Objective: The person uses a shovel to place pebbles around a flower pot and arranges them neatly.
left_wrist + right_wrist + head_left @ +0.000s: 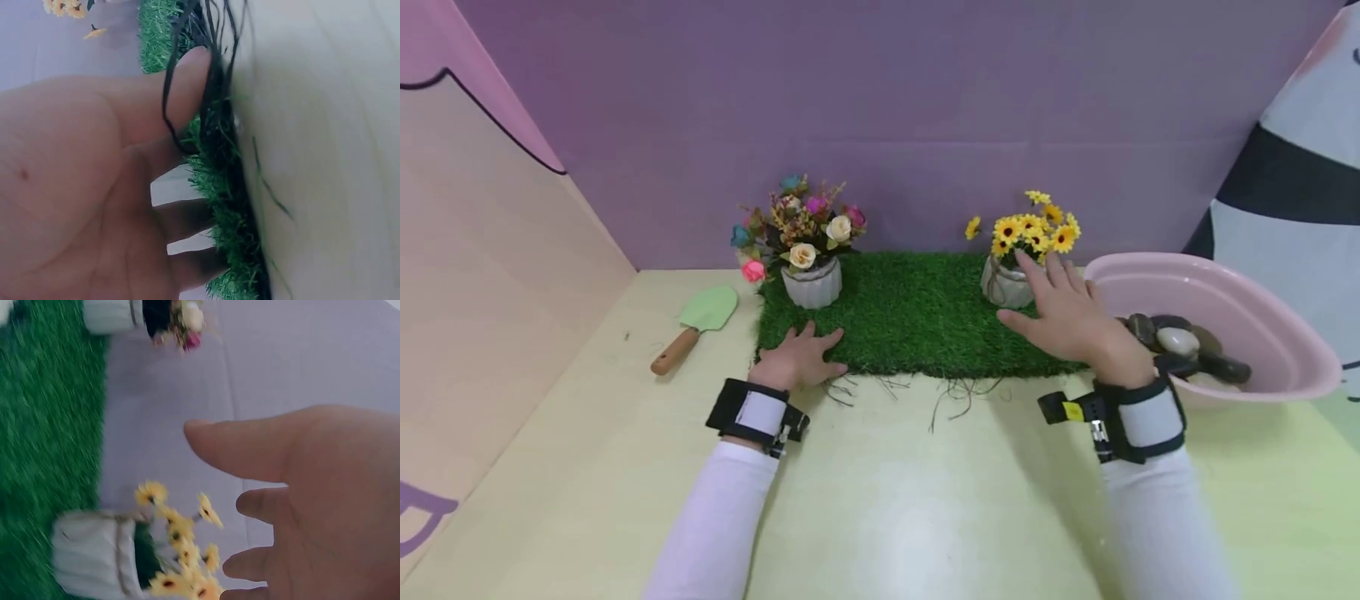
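Note:
A green artificial grass mat (910, 317) lies on the table against the back wall. My left hand (797, 357) rests with spread fingers on its front left corner; in the left wrist view the thumb (190, 84) is beside loose black threads at the mat's edge. On the mat's left stands a white pot of mixed flowers (814, 285). A second white pot (1003, 285) with yellow flowers (1033, 233) stands on the right. Fingers extended, my right hand (1063, 317) is in front of that pot, overlapping it in the head view and holding nothing.
At the right, a pink basin (1262, 333) holds several dark stones and a white stone (1177, 341). A small trowel (709, 310) with a green blade and wooden handle lies left of the mat. The purple wall (887, 100) rises right behind the pots.

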Demonstrator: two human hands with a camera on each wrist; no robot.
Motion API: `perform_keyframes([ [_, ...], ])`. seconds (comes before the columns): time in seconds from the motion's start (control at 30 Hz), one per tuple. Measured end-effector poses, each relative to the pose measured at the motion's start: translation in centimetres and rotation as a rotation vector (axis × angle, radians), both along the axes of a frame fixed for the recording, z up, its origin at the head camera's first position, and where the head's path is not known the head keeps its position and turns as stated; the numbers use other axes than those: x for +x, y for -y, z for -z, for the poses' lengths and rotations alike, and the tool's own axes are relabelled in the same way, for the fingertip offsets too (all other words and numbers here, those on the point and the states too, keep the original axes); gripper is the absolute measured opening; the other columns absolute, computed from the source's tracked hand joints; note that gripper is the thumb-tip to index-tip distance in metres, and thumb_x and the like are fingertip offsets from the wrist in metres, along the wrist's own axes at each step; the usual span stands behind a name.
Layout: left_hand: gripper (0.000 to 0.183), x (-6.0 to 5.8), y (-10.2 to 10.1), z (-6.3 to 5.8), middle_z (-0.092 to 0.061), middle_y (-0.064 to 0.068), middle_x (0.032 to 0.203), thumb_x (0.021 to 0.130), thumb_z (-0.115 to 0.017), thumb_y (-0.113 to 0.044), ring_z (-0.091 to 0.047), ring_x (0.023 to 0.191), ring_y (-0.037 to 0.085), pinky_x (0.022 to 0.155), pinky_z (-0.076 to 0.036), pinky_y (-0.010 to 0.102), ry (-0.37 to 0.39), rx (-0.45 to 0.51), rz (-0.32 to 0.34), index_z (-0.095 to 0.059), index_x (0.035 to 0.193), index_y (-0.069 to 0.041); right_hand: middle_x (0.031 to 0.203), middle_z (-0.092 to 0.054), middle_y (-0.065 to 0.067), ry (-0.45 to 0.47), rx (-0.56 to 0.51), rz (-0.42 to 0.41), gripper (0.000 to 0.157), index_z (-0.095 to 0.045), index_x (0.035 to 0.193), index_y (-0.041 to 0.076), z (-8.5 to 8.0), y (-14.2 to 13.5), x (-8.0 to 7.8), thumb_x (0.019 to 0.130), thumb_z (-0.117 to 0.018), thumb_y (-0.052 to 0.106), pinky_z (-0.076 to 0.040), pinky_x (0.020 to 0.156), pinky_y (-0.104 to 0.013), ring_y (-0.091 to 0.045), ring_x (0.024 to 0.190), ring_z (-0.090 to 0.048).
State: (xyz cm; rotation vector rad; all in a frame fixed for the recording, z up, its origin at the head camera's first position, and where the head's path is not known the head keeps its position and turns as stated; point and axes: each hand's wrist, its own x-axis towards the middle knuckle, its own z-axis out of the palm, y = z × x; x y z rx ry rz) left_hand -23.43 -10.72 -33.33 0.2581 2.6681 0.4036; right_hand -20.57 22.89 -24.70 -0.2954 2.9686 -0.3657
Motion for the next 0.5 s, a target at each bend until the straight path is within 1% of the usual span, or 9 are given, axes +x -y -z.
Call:
perform_keyframes([
  [0.17,0.069,0.0,-0.1,0.3,-0.002,0.021,0.165,0.101,-0.050,-0.044,-0.003,0.151,0.048,0.107,-0.014,0.081,-0.034,-0.002,0.011,-0.019,0.159,-0.026,0.158,0.020,-0.031,-0.054,-0.023,0.042,0.094,0.027,0.154,0.018,-2.5,-2.5,-1.7,0.100,-0.041,0.056,0.002,0.110,-0.077,-0.059,0.144,0.009],
  [0.23,0.069,-0.1,-0.2,0.3,-0.002,0.021,0.165,0.101,-0.051,-0.045,-0.003,0.150,0.048,0.107,-0.015,0.081,-0.035,-0.002,0.013,-0.019,0.159,-0.026,0.158,0.020,-0.030,-0.072,-0.020,0.075,0.095,0.029,0.153,0.018,-3.5,-3.9,-2.6,0.100,-0.039,0.058,0.000,0.108,-0.079,-0.059,0.144,0.008],
  [0.3,0.070,-0.2,-0.1,0.3,-0.002,0.021,0.165,0.100,-0.051,-0.045,-0.002,0.151,0.048,0.107,-0.015,0.081,-0.030,0.003,0.015,-0.019,0.159,-0.026,0.158,0.018,-0.032,-0.085,-0.023,0.114,0.095,0.028,0.153,0.014,-4.1,-5.6,-3.7,0.100,-0.036,0.059,-0.001,0.106,-0.080,-0.060,0.143,0.005],
  [0.37,0.072,-0.2,0.0,0.4,-0.001,0.021,0.165,0.099,-0.053,-0.047,-0.001,0.151,0.048,0.107,-0.015,0.080,-0.022,0.007,0.016,-0.018,0.159,-0.027,0.157,0.017,-0.034,-0.080,-0.040,0.160,0.094,0.026,0.153,0.011,-4.4,-7.6,-4.8,0.100,-0.035,0.059,-0.004,0.105,-0.081,-0.062,0.142,0.003],
  [0.4,0.073,-0.2,0.0,0.4,-0.001,0.021,0.165,0.099,-0.054,-0.047,-0.001,0.151,0.048,0.107,-0.015,0.080,-0.019,0.011,0.016,-0.018,0.159,-0.027,0.157,0.017,-0.035,-0.066,-0.070,0.182,0.095,0.026,0.153,0.009,-4.3,-8.7,-5.4,0.100,-0.034,0.059,-0.004,0.106,-0.081,-0.062,0.141,0.003],
  [0.5,0.076,-0.2,0.0,0.6,-0.001,0.021,0.165,0.097,-0.056,-0.048,-0.001,0.150,0.049,0.107,-0.014,0.081,-0.012,0.018,0.016,-0.018,0.159,-0.026,0.155,0.017,-0.038,-0.009,-0.159,0.255,0.097,0.027,0.152,0.005,-3.3,-12.0,-6.7,0.098,-0.030,0.062,-0.008,0.109,-0.077,-0.062,0.141,0.002],
])
